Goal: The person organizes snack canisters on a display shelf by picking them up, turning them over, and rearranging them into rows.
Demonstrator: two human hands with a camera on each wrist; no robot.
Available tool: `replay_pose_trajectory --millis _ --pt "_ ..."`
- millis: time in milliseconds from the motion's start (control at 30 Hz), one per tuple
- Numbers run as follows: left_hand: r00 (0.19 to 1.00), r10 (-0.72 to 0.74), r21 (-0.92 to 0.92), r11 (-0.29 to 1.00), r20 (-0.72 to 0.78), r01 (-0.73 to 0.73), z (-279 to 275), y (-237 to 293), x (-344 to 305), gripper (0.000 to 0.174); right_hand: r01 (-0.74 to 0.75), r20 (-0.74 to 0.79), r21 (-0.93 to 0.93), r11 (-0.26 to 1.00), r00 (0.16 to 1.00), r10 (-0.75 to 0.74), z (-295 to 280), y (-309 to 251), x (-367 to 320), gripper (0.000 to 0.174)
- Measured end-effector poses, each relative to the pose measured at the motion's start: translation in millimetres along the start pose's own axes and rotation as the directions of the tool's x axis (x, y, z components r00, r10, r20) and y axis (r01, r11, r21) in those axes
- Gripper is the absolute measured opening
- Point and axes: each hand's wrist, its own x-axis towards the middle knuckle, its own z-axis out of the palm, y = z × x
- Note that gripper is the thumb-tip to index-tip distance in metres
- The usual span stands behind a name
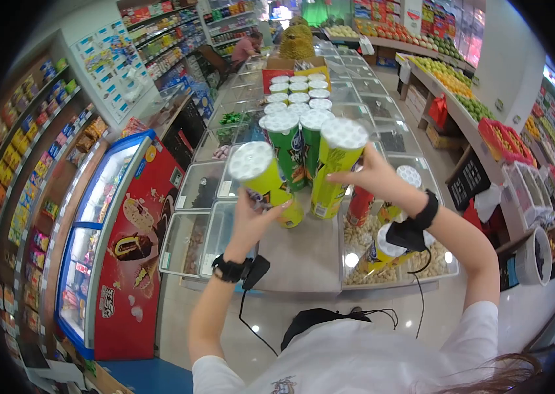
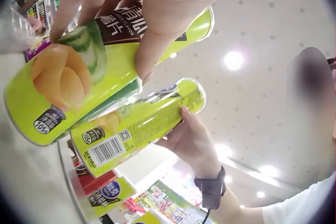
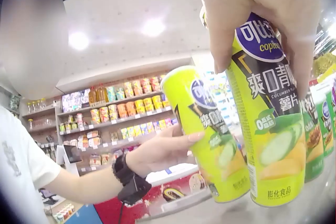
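My left hand (image 1: 251, 223) grips a yellow-green chip can (image 2: 58, 90) with a white lid, its thumb and fingers round the middle. In the head view this can leans to the left. Close to its right, my right hand (image 1: 382, 174) holds a matching cucumber-flavour chip can (image 3: 275, 155), which stands more upright. Both cans are low over the front of the counter. Just behind them are green chip cans (image 1: 284, 150) with white lids, partly covered by the held cans.
Rows of white-lidded cans (image 1: 299, 98) reach back to a box and a durian (image 1: 297, 44). At right, a red can (image 1: 359, 209) and yellow cans (image 1: 374, 255) stand over a bin of nuts (image 1: 356, 272). Lidded bins (image 1: 185, 240) and a red freezer (image 1: 134, 262) are left.
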Motion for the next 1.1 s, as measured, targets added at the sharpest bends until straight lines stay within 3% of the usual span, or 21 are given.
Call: replay_pose_trajectory --millis 100,200,300,367,433,500,567,700,833,967,1100 --pt "0.996 0.009 0.172 0.985 -0.091 0.007 -13 13 -33 0.067 -0.057 -0.098 0.134 0.989 0.993 0.07 -21 -40 -24 0.074" --pt "0.989 -0.022 0.044 0.999 -0.147 0.028 -2 31 -73 0.066 -0.031 -0.299 0.203 0.979 0.95 0.092 -47 -80 -72 0.061" --pt "0.984 -0.021 -0.031 0.999 -0.177 0.016 15 37 -110 0.071 0.088 -0.471 0.238 0.967 0.881 0.035 -83 -98 -134 0.056" --pt "0.99 -0.01 -0.1 0.995 -0.137 -0.004 32 48 -125 0.075 0.151 -0.539 0.25 0.957 0.842 0.008 -113 -105 -177 0.059" --pt "0.996 -0.071 -0.043 0.997 -0.061 0.068 48 54 -138 0.079 0.138 -0.604 0.26 0.956 0.796 0.05 -136 -117 -217 0.06" --pt "0.991 -0.132 0.029 0.991 -0.026 0.133 75 59 -148 0.074 0.019 -0.576 0.058 0.998 0.817 0.018 -157 -118 -250 0.066" --pt "0.976 -0.218 0.082 0.972 -0.022 0.219 106 59 -158 0.069 -0.035 -0.57 0.015 0.999 0.821 0.037 -174 -113 -275 0.074" --pt "0.99 -0.141 -0.052 0.989 0.022 0.142 197 43 -169 0.061 -0.052 -0.527 0.07 0.996 0.846 0.081 -210 -92 -300 0.088" --pt "0.974 -0.171 0.044 0.985 0.146 0.166 277 3 -168 0.062 -0.178 -0.493 0.126 0.976 0.843 0.217 -252 -44 -329 0.086" --pt "0.97 -0.163 0.101 0.984 0.18 0.147 358 -22 -157 0.062 -0.195 -0.543 0.168 0.966 0.8 0.256 -280 11 -350 0.083" --pt "0.962 -0.136 0.185 0.978 0.237 0.093 400 -50 -148 0.059 -0.187 -0.576 0.285 0.94 0.751 0.324 -287 45 -353 0.083"
